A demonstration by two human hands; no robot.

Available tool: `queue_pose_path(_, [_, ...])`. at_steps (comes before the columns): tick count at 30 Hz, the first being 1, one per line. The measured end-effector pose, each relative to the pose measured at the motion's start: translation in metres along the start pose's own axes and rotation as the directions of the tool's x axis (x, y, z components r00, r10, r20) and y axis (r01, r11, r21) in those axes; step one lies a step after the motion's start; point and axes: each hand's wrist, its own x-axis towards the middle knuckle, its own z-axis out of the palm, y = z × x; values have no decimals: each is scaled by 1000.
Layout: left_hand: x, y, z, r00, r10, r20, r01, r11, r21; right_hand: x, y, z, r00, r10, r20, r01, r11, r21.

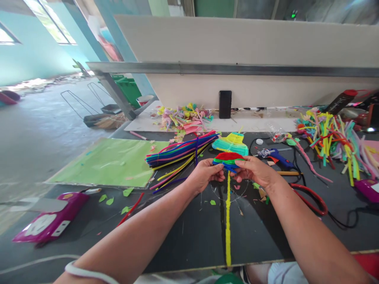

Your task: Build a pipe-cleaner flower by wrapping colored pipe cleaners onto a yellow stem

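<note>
Dark table (183, 232), striped craft (228, 158), glue gun (277, 157) beside, phone (225, 104) behind

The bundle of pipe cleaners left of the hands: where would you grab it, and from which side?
Probably at the purple tie round the bundle of pipe cleaners, from above, fingers across its width. It lies flat on the table, and the strands are held together only there; nearer the left hand they splay loose.

Left hand (204, 173) and right hand (256, 171) are bare, forearms sleeveless, a thin white band (77, 271) circling the left arm.
</note>
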Motion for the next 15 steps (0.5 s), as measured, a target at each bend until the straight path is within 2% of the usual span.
queue_pose_path(6, [1, 0, -2, 999, -24, 32, 24, 1000, -14, 2, 1, -2, 1000, 20, -3, -20, 1000, -11])
queue_pose_path(12, [0, -1, 0, 998, -32, 50, 34, 999, -32, -2, -1, 1, 998, -32, 46, 34, 997, -65])
queue_pose_path(15, [-1, -1, 2, 999, -18, 37, 20, 999, -39, -2, 0, 2, 998, -55, 21, 57, 991, -117])
